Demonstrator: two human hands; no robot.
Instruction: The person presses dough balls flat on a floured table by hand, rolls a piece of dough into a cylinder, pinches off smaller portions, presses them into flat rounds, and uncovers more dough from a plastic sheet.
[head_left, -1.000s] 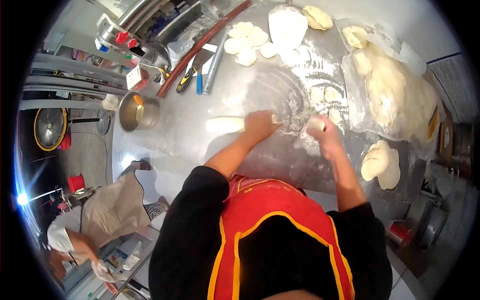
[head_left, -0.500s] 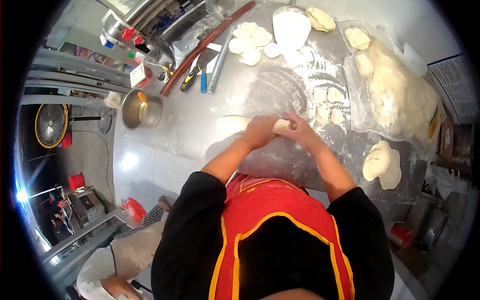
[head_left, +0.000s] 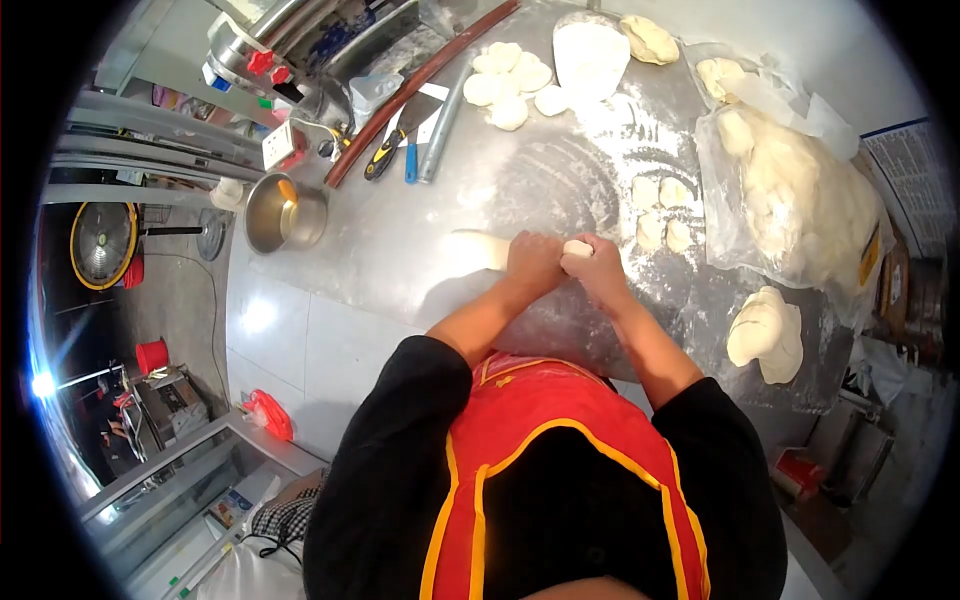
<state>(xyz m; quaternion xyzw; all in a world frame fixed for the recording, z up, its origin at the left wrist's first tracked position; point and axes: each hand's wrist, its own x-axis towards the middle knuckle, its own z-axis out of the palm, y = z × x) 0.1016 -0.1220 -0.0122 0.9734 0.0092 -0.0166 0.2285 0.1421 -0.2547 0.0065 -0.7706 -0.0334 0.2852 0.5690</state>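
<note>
A pale dough roll (head_left: 473,250) lies on the metal worktop, its right end inside my left hand (head_left: 536,263), whose fingers are wrapped round it. Close beside it, my right hand (head_left: 600,272) is closed on a small dough piece (head_left: 577,248) that shows at the top of the fist. Whether this piece is still joined to the roll is hidden between the hands. Several small dough pieces (head_left: 649,233) sit on the floured surface just right of my hands.
Flattened dough rounds (head_left: 508,72) and a large dough slab (head_left: 590,62) lie at the back. Bagged dough (head_left: 800,195) and a folded dough lump (head_left: 766,335) are to the right. A steel pot (head_left: 262,215), metal rod (head_left: 445,125) and long wooden stick (head_left: 420,95) stand left.
My hands have come closer together. My right hand has closed from a looser hold round the roll's end into a fist. The person at lower left has moved lower, mostly out of view.
</note>
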